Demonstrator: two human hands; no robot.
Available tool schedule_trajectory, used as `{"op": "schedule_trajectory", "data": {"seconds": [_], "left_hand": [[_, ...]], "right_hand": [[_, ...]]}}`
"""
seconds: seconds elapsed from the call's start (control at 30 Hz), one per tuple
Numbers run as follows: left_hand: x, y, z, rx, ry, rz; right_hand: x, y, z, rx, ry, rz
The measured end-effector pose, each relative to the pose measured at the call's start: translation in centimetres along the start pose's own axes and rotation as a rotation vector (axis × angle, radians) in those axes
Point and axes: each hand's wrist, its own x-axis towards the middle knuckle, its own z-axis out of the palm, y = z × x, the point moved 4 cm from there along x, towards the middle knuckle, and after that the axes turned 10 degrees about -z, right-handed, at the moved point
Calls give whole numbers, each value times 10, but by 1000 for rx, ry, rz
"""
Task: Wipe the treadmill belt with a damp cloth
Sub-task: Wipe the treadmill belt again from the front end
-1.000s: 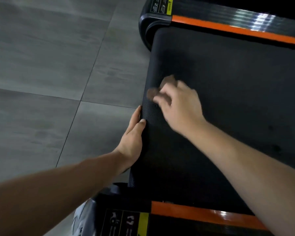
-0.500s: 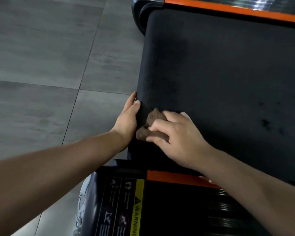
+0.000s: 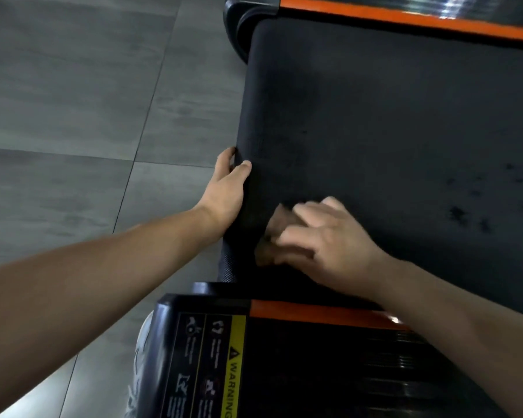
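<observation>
The black treadmill belt (image 3: 390, 122) fills the right of the view, with dark specks toward its right side. My right hand (image 3: 326, 245) presses a small brown cloth (image 3: 274, 236) onto the belt near its left end, close to the near side rail; the cloth and fingers are motion-blurred. My left hand (image 3: 227, 188) grips the belt's rounded left end, thumb on top and fingers curled round the edge.
Orange-striped black side rails run along the far side (image 3: 405, 16) and the near side (image 3: 314, 312) of the belt. A yellow warning label (image 3: 233, 366) sits on the near rail. Grey tiled floor (image 3: 73, 116) lies to the left. A white shoe (image 3: 139, 372) shows below.
My right hand with the cloth swept from farther up the belt toward the near rail, and keeps rubbing there. My left hand keeps its hold on the belt's end.
</observation>
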Motion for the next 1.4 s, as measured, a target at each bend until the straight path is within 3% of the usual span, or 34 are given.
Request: {"op": "schedule_trajectory", "data": {"seconds": [0.1, 0.17, 0.23, 0.33, 0.4, 0.6, 0.8, 1.0, 1.1, 1.27, 1.4], "left_hand": [[9, 17, 5, 70, 24, 86], [17, 30, 9, 162, 57, 146], [24, 44, 15, 271, 84, 195], [33, 61, 23, 387, 88, 219], [40, 69, 26, 464, 95, 231], [75, 103, 34, 596, 126, 290], [104, 121, 48, 634, 211, 280], [111, 117, 52, 776, 254, 287], [111, 119, 54, 805, 271, 286], [112, 119, 52, 836, 279, 275], [113, 118, 54, 826, 276, 271]], "right_hand": [[20, 73, -30, -181, 249, 323], [21, 95, -37, -104, 313, 490], [14, 73, -29, -56, 324, 409], [-1, 33, -12, 32, 182, 215], [6, 52, -16, -49, 142, 175], [78, 173, -50, -170, 320, 526], [71, 155, -45, -56, 171, 317], [159, 287, -80, -211, 367, 595], [188, 320, -89, -186, 426, 738], [191, 297, -75, -216, 301, 462], [185, 331, -95, -266, 374, 668]]}}
